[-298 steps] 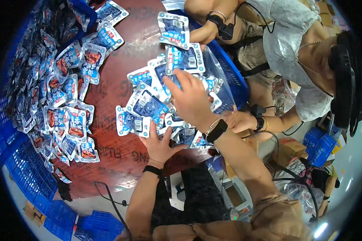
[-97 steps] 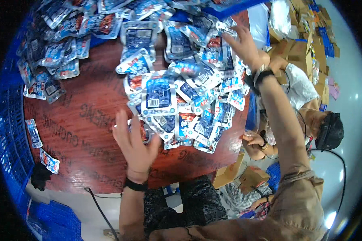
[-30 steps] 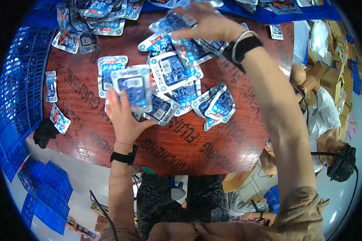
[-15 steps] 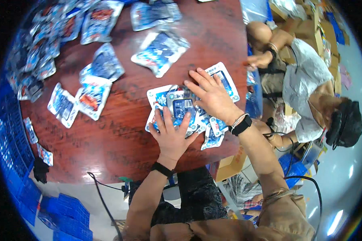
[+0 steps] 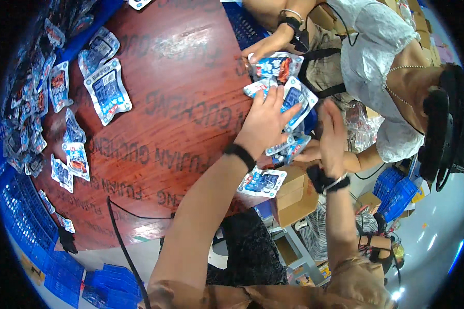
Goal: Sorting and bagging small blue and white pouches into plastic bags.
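At the table's right edge, my left hand lies on several blue-and-white sealed pouches, its fingers spread. Further right, past the edge, my right hand is raised with its fingers stretched out and nothing visible in it. A pouch with a red food picture lies at the far end of this group, touched by a co-worker's hand. More pouches lean near the co-worker's other hand. Closest to me, one pouch lies at the table corner.
The reddish-brown table carries loose pouches at left, beside a large heap. Blue crates stand along the left. A co-worker sits at the right edge. A cardboard box is below the near-right corner, and a black cable hangs at lower left.
Both hands have moved right, and the pouches under them have shifted from the tabletop to its right edge. My right hand has come off them. The co-worker has leaned closer, hands at the pouches.
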Available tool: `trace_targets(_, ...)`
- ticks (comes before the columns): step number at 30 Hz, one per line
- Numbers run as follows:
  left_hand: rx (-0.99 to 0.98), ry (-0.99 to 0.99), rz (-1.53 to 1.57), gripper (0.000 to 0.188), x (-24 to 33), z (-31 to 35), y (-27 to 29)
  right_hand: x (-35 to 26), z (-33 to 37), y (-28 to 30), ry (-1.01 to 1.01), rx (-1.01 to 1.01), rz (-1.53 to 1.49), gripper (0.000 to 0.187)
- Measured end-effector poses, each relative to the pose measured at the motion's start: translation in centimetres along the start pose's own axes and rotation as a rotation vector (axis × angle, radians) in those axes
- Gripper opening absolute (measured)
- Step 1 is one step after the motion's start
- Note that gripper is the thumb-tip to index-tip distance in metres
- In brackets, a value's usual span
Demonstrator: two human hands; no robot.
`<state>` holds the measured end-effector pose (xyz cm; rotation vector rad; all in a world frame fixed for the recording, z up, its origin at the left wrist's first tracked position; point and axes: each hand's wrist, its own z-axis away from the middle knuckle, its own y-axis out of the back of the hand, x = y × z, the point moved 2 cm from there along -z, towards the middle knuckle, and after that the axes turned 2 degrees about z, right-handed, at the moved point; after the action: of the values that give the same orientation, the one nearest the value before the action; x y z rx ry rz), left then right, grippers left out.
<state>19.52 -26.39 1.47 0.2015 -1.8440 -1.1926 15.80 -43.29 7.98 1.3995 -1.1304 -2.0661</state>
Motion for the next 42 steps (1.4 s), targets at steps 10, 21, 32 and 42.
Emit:
trace_targets(10,0.241,0.162,-0.013,0.04,-3.8,5.3,9.7,3.2,17.6,-7.3,0.641,-0.574,0.534,0.074)
trace_targets(21,0.52,1.392,-0.505,0.08,-24.5,44.5,23.5,-6.6,1.9,-11.5,0.342,0.167,0.247,0.025)
trace_targets(32,0.638,1.303,-0.613,0.053,-26.1,43.3,25.9,-32.0,3.3,-24.3,0.899,-0.239,0.045,0.028)
trace_targets(42,0.597,1.427,-0.523,0.057,-29.0,43.7,26.0,-34.9,0.7,-31.6,0.704,-0.411,0.308,0.043)
